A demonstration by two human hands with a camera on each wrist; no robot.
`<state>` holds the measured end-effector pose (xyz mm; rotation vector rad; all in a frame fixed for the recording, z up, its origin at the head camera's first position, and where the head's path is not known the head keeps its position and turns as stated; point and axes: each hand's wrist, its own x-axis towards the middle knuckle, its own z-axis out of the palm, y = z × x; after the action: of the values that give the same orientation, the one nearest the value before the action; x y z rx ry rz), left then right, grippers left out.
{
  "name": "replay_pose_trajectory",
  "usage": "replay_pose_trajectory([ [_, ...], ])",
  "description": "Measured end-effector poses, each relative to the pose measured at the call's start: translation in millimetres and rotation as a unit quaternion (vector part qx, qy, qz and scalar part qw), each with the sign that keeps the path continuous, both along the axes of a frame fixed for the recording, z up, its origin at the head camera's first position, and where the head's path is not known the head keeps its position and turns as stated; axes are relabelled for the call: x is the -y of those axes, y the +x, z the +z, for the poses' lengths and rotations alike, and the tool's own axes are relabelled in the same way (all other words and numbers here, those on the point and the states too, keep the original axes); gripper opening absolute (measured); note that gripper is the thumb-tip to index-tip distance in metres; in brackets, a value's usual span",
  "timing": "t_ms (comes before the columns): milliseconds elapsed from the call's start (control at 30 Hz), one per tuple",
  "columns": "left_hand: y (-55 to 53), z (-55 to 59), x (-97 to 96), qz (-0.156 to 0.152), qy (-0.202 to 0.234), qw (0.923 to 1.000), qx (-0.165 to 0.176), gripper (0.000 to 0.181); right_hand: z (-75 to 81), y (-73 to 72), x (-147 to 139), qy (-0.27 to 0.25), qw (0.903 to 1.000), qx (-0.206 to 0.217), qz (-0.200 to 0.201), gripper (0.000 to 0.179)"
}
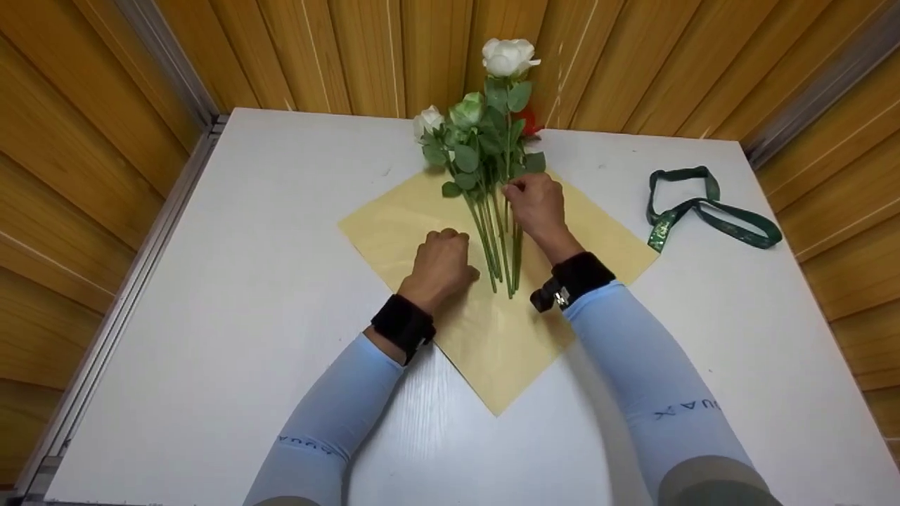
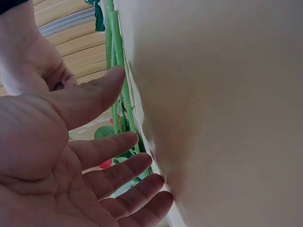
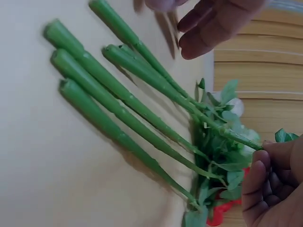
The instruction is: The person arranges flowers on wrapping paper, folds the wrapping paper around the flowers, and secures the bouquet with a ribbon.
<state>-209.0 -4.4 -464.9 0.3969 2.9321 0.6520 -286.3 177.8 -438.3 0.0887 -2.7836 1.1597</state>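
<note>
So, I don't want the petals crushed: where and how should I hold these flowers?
Probably round the bare stems, just below the leaves, coming from the near side. Slim and leafless there, they run toward the near corner of the paper, while the blooms lie at the far end.

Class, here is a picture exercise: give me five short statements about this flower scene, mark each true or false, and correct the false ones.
1. The right hand pinches a stem. True.

2. The ribbon is red. False: it is green.

3. The paper lies under the other stems. True.

4. The left hand grips three stems. False: its fingers are loosely extended and hold no stem.

5. The flower farthest from the hands is a white rose. True.
</note>
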Motion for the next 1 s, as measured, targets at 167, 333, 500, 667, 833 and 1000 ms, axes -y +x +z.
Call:
replay_pose_trajectory([
  [167, 4.1, -1.3, -4.0, -0.017, -0.034, 0.9993, -0.002, 0.034, -16.9, -5.2, 3.2, 0.039, 0.9991, 0.016, 0.002, 0.029],
  [333, 6.8, -0.4, -6.6, -0.018, -0.043, 0.9989, 0.003, 0.028, -26.3, -4.0, 5.3, 0.087, 0.996, 0.018, 0.008, 0.022],
  [500, 6.7, 1.4, -7.6, -0.018, -0.049, 0.9986, 0.005, 0.029, -28.6, -2.3, 7.5, 0.112, 0.9937, 0.009, 0.008, 0.024],
  [667, 4.8, 2.7, -7.6, -0.017, -0.058, 0.9981, 0.013, 0.03, -29.6, -2.8, 9.1, 0.111, 0.9937, 0.012, 0.004, 0.033],
  [833, 3.2, 3.5, -5.6, -0.017, -0.063, 0.9978, 0.013, 0.033, -28.6, -3.8, 10.1, 0.109, 0.9939, 0.016, 0.0, 0.03],
  [1000, 0.6, 4.1, 2.9, -0.032, -0.056, 0.9978, 0.017, 0.032, -23.7, -0.7, 13.0, 0.113, 0.9935, 0.012, 0.003, 0.027],
])
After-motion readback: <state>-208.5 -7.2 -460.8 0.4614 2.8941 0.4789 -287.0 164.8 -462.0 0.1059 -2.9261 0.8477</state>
